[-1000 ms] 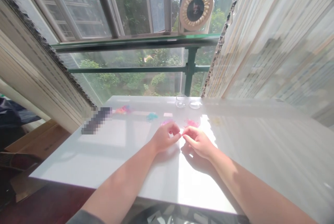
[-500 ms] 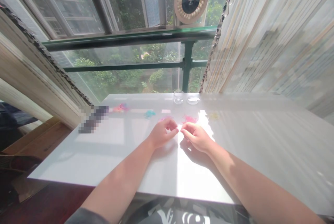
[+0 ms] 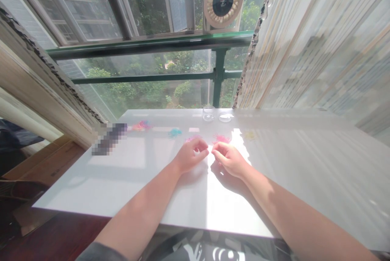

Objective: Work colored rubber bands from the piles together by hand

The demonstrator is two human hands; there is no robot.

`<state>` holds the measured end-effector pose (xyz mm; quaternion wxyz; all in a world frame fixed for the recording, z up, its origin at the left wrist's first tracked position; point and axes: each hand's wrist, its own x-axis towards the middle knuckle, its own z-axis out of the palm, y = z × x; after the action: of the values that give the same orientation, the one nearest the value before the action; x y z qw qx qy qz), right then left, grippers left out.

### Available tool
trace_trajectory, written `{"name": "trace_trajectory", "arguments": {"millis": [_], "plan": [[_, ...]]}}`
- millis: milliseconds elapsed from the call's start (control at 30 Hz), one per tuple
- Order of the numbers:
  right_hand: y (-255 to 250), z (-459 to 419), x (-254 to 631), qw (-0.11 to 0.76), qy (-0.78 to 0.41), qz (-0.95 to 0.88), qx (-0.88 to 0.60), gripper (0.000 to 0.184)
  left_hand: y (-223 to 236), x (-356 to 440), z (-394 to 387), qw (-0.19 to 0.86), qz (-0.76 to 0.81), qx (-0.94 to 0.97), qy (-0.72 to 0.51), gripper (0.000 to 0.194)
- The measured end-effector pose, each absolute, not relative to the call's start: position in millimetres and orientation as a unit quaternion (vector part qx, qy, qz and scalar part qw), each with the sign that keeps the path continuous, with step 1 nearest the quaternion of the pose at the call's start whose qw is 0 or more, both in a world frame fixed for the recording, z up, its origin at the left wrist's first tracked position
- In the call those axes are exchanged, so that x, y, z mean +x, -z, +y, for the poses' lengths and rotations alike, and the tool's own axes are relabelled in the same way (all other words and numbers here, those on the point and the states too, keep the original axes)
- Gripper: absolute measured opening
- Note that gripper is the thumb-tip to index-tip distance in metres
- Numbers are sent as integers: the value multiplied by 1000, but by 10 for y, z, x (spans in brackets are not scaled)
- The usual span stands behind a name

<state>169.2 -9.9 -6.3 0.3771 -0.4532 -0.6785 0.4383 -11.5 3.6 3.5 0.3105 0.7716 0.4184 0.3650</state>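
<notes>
My left hand [image 3: 189, 156] and my right hand [image 3: 230, 159] are close together above the middle of the white table [image 3: 122, 188], fingertips almost meeting. Each has its thumb and forefinger closed in a pinch. Whatever lies between the fingertips is too small and washed out by sunlight to make out. Just beyond my right hand lies a small pile of pink thin strands [image 3: 221, 138]. A pinkish-purple pile [image 3: 194, 137], partly covered by my left hand, sits behind it. Farther left is a teal pile [image 3: 175, 132]; a faint yellow pile [image 3: 250, 135] lies to the right.
At the table's far edge stand a clear round container [image 3: 209, 115] and a flat clear lid or dish [image 3: 225, 117]. A pile of mixed colours [image 3: 141, 125] lies far left, beside a blurred-out dark object [image 3: 109, 140]. Curtains [image 3: 304, 50] hang either side; a fan [image 3: 224, 0] is by the window.
Both hands keep nearly the same pose and place, with only a very slight shift to the right. The left curtain has swung a little to the left.
</notes>
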Motion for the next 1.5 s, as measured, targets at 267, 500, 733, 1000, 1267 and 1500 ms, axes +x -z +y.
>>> {"name": "trace_trajectory", "arguments": {"millis": [267,500,733,1000,1267,1500], "plan": [[80,-89,1686,372,-434,-682,-456,16,-31,-113,43,297,423,779,-355,9],[83,-86,1697,374,-441,-678,-454,16,-37,-120,41,294,421,781,-356,9],[61,-103,1704,370,-444,-680,-451,15,-28,-121,43,294,418,780,-362,8],[56,-111,1713,369,-438,-687,-447,14,-33,-116,34,300,414,779,-363,7],[79,-47,1761,388,-409,-682,-466,14,-41,-144,52,290,418,775,-374,7],[55,-96,1731,364,-493,-662,-431,16,-21,-125,49,293,415,781,-364,8]]}}
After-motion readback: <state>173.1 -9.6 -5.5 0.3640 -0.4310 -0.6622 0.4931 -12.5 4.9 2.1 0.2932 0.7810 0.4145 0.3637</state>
